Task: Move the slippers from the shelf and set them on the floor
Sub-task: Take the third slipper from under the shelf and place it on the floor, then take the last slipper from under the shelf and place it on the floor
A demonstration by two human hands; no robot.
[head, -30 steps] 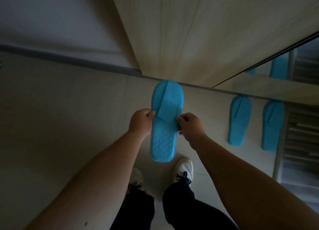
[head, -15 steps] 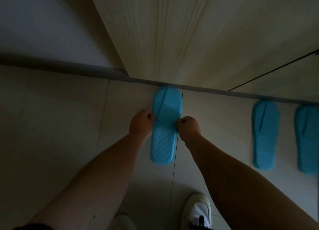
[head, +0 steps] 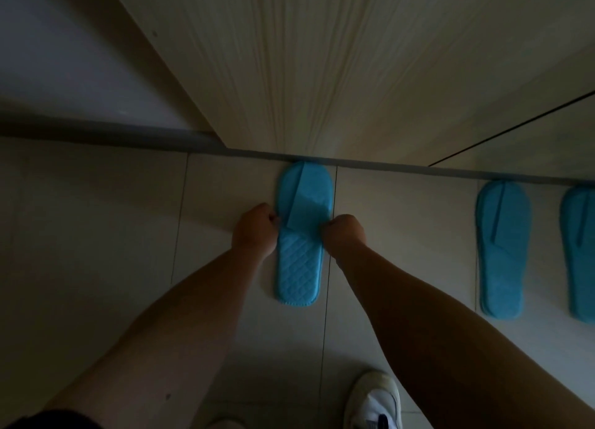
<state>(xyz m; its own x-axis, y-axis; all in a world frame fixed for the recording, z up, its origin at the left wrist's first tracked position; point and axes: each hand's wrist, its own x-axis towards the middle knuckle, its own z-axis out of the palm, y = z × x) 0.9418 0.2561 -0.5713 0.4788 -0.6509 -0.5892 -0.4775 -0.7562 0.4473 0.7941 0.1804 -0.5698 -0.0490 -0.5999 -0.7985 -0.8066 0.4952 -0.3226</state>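
Note:
A flat blue slipper (head: 302, 235) with a quilted insole lies low over the tiled floor (head: 96, 235), its toe against the base of a pale wooden cabinet (head: 322, 74). My left hand (head: 255, 229) pinches its left edge at the strap, and my right hand (head: 345, 233) pinches the right edge. Whether the sole touches the floor I cannot tell. Two more blue slippers (head: 502, 255) (head: 579, 255) lie side by side on the floor at the right, toes to the cabinet base; the far right one is cut off by the frame.
A grey skirting strip (head: 96, 134) runs along the wall and cabinet base. My white shoe (head: 375, 403) stands on the tiles at the bottom, between my forearms. A dark gap (head: 515, 126) marks a cabinet door edge at the right.
The slipper has come down from mid-air to floor level and forward to the cabinet base, both hands still on it. The view has dropped closer to the floor and shifted left.

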